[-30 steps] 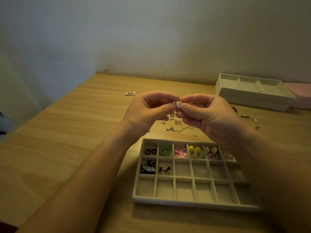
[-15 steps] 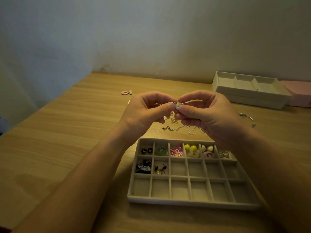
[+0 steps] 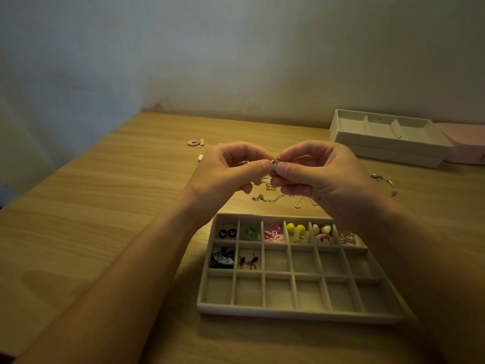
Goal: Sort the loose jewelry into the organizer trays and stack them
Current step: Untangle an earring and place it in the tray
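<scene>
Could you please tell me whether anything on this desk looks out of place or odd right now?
Nothing looks damaged or spilled, but one pink ring earring lies alone far left on the table, apart from the compartment tray, where a similar pink ring already sits. Thin chains beyond the tray look tangled.

Since 1.0 s ago my view has swung slightly right: the beige rectangular grid tray (image 3: pixel 299 313) and the pink ring-shaped earring (image 3: pixel 193 142) sit further left in frame. A small white charm (image 3: pixel 200 157) has emerged beside the left hand (image 3: pixel 228 174) (hidden earlier). The dark red bead by the right hand (image 3: pixel 322 179) is now covered. The gold loop on the small white pendant (image 3: pixel 275 164) between both thumbs shows more plainly.
</scene>
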`<action>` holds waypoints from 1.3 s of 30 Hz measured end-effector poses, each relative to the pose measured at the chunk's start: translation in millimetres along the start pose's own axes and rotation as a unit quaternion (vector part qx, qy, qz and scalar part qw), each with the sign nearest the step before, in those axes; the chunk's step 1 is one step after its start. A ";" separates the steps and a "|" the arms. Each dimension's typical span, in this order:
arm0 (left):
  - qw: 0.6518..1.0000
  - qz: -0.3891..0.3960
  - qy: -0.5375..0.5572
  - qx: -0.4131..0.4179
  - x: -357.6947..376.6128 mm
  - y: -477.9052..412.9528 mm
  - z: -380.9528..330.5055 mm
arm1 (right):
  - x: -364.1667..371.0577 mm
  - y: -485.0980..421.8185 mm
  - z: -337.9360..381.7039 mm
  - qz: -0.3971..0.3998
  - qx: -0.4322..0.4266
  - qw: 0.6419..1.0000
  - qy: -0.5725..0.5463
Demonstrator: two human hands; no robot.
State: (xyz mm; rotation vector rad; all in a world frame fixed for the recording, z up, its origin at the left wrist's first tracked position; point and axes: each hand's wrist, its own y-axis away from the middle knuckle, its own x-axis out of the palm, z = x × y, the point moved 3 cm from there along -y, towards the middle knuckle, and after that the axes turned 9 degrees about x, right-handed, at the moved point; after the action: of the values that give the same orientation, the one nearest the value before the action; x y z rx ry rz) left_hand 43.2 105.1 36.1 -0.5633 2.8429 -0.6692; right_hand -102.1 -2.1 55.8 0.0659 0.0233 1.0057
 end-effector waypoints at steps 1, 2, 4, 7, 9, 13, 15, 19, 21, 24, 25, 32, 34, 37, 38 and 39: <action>1.000 -0.001 -0.001 -0.001 0.2 -0.2 0.0 | 0.1 0.3 0.2 -0.001 -0.001 1.000 0.006; 1.000 -0.003 -0.002 -0.004 0.2 -0.2 -0.2 | 0.2 0.6 0.1 -0.001 -0.002 1.000 0.012; 1.000 -0.005 -0.008 -0.008 0.1 -0.1 -0.3 | 0.1 1.5 0.3 0.001 0.001 1.000 0.018; 1.000 -0.004 -0.013 -0.015 0.4 0.8 -1.3 | 0.1 2.9 1.0 0.007 0.011 1.000 0.018; 1.000 -0.001 -0.020 -0.020 1.1 1.1 -1.9 | 0.8 3.9 1.2 0.009 0.019 1.000 0.020; 0.998 0.008 -0.043 -0.039 1.9 1.8 -0.1 | 0.2 5.3 1.0 0.006 0.037 0.999 0.034; 0.997 0.014 -0.058 -0.052 1.7 2.4 1.3 | -0.9 5.8 1.3 0.011 0.061 0.997 0.048; 0.992 0.060 -0.084 -0.072 3.9 3.5 3.3 | -3.2 6.5 0.8 0.021 0.103 0.988 0.112; 0.988 0.081 -0.099 -0.085 5.2 3.8 5.4 | -4.5 6.8 -1.2 0.021 0.115 0.980 0.162; 0.981 0.118 -0.123 -0.098 8.1 4.3 6.5 | -6.6 8.7 -3.4 0.029 0.141 0.969 0.201; 0.979 0.127 -0.129 -0.098 8.8 4.6 6.3 | -7.6 9.8 -3.6 0.033 0.150 0.966 0.207; 0.984 0.058 -0.136 -0.100 1.9 4.9 7.4 | -11.7 16.3 -4.0 0.054 0.181 0.953 0.238; 0.985 0.042 -0.136 -0.102 1.0 5.1 8.1 | -9.7 17.2 -4.7 0.060 0.186 0.949 0.247; 0.984 0.028 -0.138 -0.105 0.5 5.4 9.0 | -2.8 19.8 -7.6 0.086 0.201 0.939 0.266; 0.985 0.024 -0.138 -0.104 0.5 5.7 8.9 | 0.6 21.0 -9.5 0.096 0.206 0.934 0.276; 0.985 0.020 -0.137 -0.101 0.3 5.6 8.8 | 4.0 22.1 -11.5 0.106 0.208 0.929 0.288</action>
State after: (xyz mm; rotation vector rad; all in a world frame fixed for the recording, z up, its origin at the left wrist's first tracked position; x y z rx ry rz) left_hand 43.2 106.1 25.7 -0.5754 2.6677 -0.2724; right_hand -119.1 13.6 45.8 0.1616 0.7861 1.1934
